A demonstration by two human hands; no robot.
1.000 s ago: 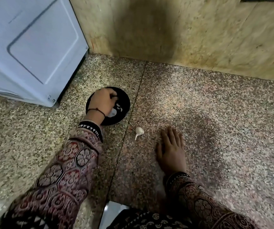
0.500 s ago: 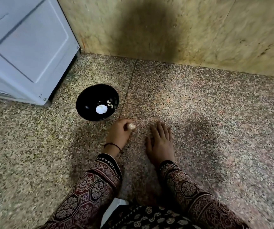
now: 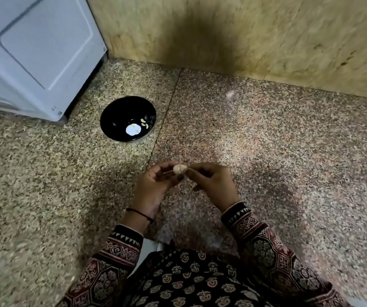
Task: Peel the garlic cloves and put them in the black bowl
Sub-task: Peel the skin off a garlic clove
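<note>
**Fig. Clove held in two hands above the floor.**

Upper left: a white appliance (image 3: 34,52) stands on the speckled floor (image 3: 289,151).

Left of centre, just right of the appliance's corner: the bowl (image 3: 120,111) sits upright on the floor. A few pale cloves (image 3: 144,125) lie at its lower right inside, with a bright white patch (image 3: 133,129) beside them (glare or loose skin; cannot tell).

Centre, below the bowl and well apart from it: the left hand (image 3: 153,185) has its fingers curled. Its thumb and fingertips pinch the left side of one clove (image 3: 179,169), held in the air.

Right of the clove: the right hand (image 3: 211,185) also has curled fingers, and its grip is closed on the clove's right end. Both grips are nearly closed, with only the clove between them.

Handling (a judgement):
- **Weight and force:** the clove looks light, small and firm, so little force should be needed.
- **Skin:** it is probably thin, dry and brittle, and likely to come off in flakes.
- **Peeled flesh:** it tends to be smooth and slightly sticky.
- **Where to hold:** likely across the thick middle with one hand, leaving an end free for the other hand's nail to lift the skin.
- **Risk:** squeezed hard at a tapered end, it may shoot out onto the floor.

How much skin is on the clove cannot be read, since it is small and blurred.
</note>
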